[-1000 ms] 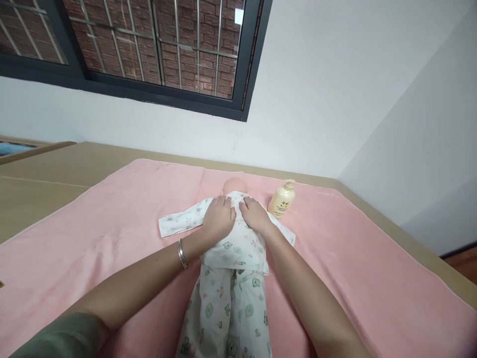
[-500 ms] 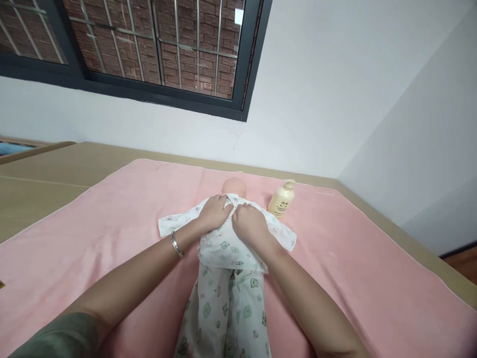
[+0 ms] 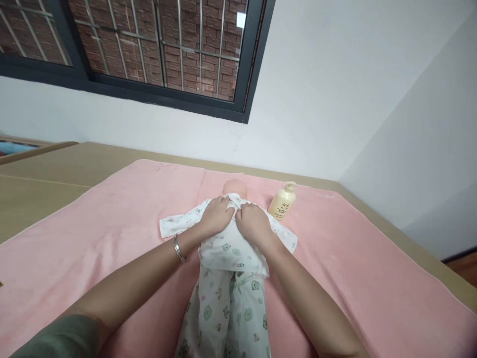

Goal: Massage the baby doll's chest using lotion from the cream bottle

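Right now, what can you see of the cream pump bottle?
The cream plastic pump bottle stands tilted on the pink towel, near its far edge, just right of the doll's head. It has a rounded body, a same-coloured pump top and a small dark print on the front, too small to read. Nothing touches it; the right hand is nearest, on the doll's printed shirt.

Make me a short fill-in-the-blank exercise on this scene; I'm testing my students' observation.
1. Both hands, left hand and right hand, rest on the doll's ____.
2. The doll lies on a ____ blanket.
3. The cream bottle stands to the doll's ____.
4. The bracelet is on the ____ wrist.

Missing words: shirt; pink; right; left
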